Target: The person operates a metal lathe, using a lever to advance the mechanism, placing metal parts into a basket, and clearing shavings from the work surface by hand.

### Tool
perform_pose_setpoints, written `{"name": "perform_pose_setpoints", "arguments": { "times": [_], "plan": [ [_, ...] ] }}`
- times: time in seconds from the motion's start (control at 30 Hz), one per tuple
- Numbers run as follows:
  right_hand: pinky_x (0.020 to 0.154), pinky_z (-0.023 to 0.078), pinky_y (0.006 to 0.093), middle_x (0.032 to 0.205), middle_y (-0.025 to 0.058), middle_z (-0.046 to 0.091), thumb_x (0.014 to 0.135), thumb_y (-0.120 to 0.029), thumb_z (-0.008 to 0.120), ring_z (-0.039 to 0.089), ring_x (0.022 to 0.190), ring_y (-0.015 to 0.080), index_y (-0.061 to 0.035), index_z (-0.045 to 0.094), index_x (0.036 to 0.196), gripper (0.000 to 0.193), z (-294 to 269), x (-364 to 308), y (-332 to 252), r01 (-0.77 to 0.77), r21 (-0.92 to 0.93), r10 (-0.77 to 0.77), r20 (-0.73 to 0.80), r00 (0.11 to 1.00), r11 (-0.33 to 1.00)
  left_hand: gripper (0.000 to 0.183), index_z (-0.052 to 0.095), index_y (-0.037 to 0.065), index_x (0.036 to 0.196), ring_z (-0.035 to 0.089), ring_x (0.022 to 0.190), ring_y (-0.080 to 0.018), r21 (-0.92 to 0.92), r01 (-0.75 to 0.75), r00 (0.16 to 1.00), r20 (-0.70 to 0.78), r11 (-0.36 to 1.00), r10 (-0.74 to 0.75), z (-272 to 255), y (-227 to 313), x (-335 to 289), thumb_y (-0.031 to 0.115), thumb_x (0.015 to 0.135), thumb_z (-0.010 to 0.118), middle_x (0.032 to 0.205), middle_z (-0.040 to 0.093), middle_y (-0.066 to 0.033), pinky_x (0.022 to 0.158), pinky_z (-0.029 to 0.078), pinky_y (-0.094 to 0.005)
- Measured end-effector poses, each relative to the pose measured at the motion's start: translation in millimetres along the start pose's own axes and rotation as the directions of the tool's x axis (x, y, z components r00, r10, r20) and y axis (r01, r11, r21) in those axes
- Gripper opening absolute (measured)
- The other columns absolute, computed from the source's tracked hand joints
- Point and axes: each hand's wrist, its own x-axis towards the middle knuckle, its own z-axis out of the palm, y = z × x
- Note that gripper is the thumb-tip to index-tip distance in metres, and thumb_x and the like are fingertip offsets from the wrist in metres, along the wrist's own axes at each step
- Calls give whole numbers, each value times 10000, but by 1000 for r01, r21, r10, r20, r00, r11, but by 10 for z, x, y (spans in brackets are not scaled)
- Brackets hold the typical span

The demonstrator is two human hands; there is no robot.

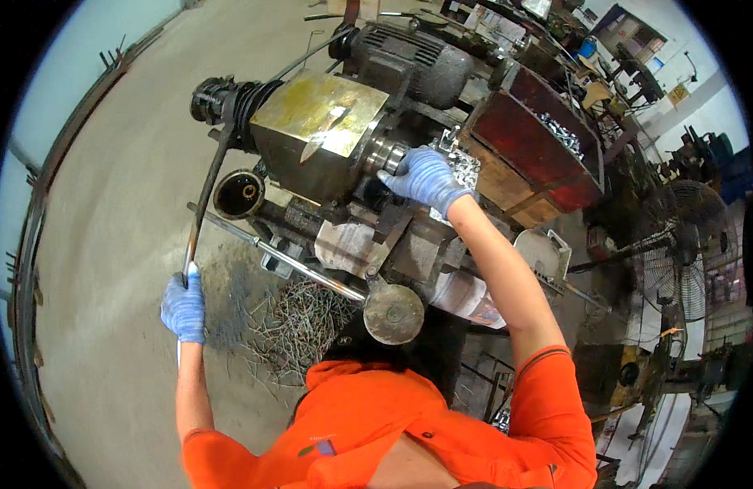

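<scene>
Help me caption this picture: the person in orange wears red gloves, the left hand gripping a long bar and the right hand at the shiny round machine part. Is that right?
Not quite: the head view shows blue gloves, not red. The rest stands: the person wears orange, the left hand grips the long bar, and the right hand is at the shiny round machine part.

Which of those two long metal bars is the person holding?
The mostly dark bar, running from the left grip up toward the left end of the machine. The shinier bar slants lower across the front, with no hand on it.
</scene>
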Motion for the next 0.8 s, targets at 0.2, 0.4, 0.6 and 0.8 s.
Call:
{"name": "perform_pose_setpoints", "arguments": {
  "times": [0.2,0.4,0.6,0.8],
  "plan": [
    [703,504,402,701,227,624,730,-542,586,631,699,350,14,660,716,561,147,121,28,-8,-73,11,48,999,997,421,610,107,907,623,776,-380,-12,-14,1000,-11,1000,14,20,-49,23,508,831,508,827,649,-184,686,476,-474],
    [696,511,408,731,216,639,719,-545,600,638,711,350,-21,678,734,530,157,120,67,-22,-31,23,33,999,999,392,629,112,983,632,803,-359,-53,-135,989,-65,989,132,71,70,218,456,817,541,848,655,-176,712,482,-459],
    [682,510,408,712,213,636,714,-558,602,636,695,348,-6,672,721,556,145,91,80,-12,-42,14,42,999,999,468,587,117,1132,628,844,-342,6,-224,973,-50,975,224,154,187,433,453,808,549,933,653,-170,768,480,-440],
    [696,511,401,769,215,644,710,-538,617,641,735,343,-7,669,774,538,175,57,121,-7,2,7,1,1000,1000,462,574,112,1151,629,837,-340,12,-282,959,-20,959,283,264,117,600,434,821,542,903,655,-173,770,473,-446]
  ]
}}
